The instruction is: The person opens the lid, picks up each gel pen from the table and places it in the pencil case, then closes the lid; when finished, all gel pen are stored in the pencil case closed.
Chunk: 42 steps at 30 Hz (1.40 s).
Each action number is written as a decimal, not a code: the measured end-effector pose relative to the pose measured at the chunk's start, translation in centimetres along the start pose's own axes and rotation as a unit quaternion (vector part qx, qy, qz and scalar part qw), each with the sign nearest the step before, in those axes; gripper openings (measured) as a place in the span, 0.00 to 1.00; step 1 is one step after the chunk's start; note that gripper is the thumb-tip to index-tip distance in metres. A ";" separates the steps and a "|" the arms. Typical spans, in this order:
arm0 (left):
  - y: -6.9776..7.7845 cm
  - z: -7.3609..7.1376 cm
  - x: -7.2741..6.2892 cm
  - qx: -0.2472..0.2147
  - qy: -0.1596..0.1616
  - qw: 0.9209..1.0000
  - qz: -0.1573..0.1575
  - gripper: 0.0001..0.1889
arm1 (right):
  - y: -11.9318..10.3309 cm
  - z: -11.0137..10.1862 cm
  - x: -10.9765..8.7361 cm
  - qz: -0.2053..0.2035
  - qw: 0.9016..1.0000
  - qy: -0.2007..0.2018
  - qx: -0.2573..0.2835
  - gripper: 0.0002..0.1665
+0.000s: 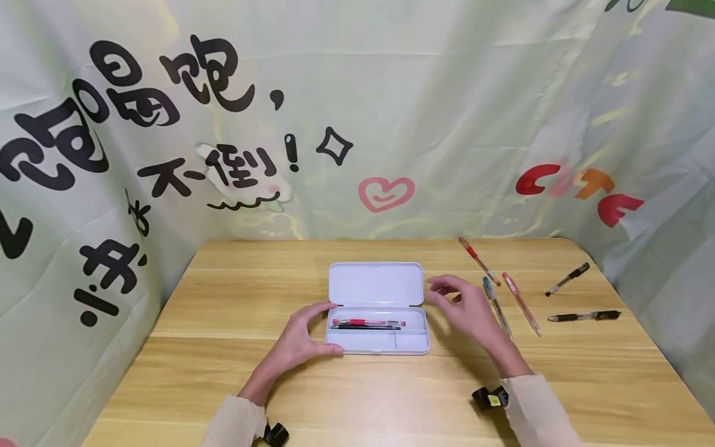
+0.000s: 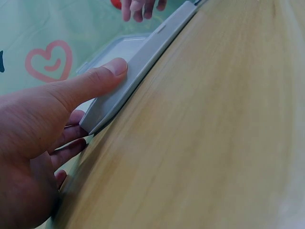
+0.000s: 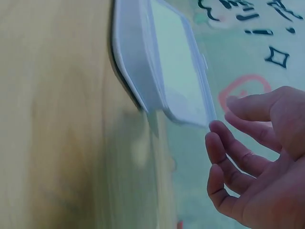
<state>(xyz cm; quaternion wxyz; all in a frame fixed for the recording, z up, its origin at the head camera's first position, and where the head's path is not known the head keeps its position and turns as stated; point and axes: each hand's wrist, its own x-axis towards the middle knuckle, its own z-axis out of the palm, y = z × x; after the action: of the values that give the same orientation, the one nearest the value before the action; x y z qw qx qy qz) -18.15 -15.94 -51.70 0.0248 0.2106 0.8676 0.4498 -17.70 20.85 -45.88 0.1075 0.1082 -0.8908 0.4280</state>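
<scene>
A white pencil case (image 1: 367,343) lies on the table with its lid (image 1: 375,284) folded back toward the wall. Inside its rear compartment are a red pen (image 1: 363,322) and a black pen (image 1: 368,328). My left hand (image 1: 301,338) grips the case's left end, its thumb (image 2: 107,76) against the front wall and its fingers round the back. Just right of the lid, my right hand (image 1: 460,305) hovers with loosely bent fingers and nothing between them. In the right wrist view its fingertips (image 3: 217,128) come close to the lid's edge.
Right of my right hand lie a blue pen (image 1: 497,307), a pink pen (image 1: 521,303) and a red-capped pen (image 1: 475,254). Two black pens, one slanted (image 1: 567,279) and one level (image 1: 584,316), are farther right. A printed curtain (image 1: 447,124) stands behind the wooden table (image 1: 234,279).
</scene>
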 end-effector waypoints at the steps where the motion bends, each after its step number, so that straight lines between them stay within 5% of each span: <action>1: 0.0 0.0 0.0 0.001 -0.002 1.000 -0.003 0.47 | 0.3 -0.4 0.0 0.002 1.000 0.006 0.000 0.15; 13: -0.1 0.0 0.1 -0.003 -0.008 1.000 -0.016 0.47 | 4.5 -4.8 -0.5 0.079 0.990 0.102 -0.049 0.20; 32: -0.2 -0.1 0.1 -0.004 -0.010 1.000 -0.009 0.48 | 7.1 -6.1 -1.2 0.143 0.982 0.007 -0.125 0.18; 42: 0.0 -0.1 0.1 -0.007 -0.005 1.000 -0.002 0.47 | 6.4 -5.6 -1.0 0.132 0.985 0.033 -0.105 0.13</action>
<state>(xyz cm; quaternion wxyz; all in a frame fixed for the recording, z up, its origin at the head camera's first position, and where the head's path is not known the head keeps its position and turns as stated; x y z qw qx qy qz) -18.24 -15.94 -51.63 0.0314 0.2114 0.8646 0.4546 -17.99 29.29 -47.49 0.0898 -0.0367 -0.9332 0.3461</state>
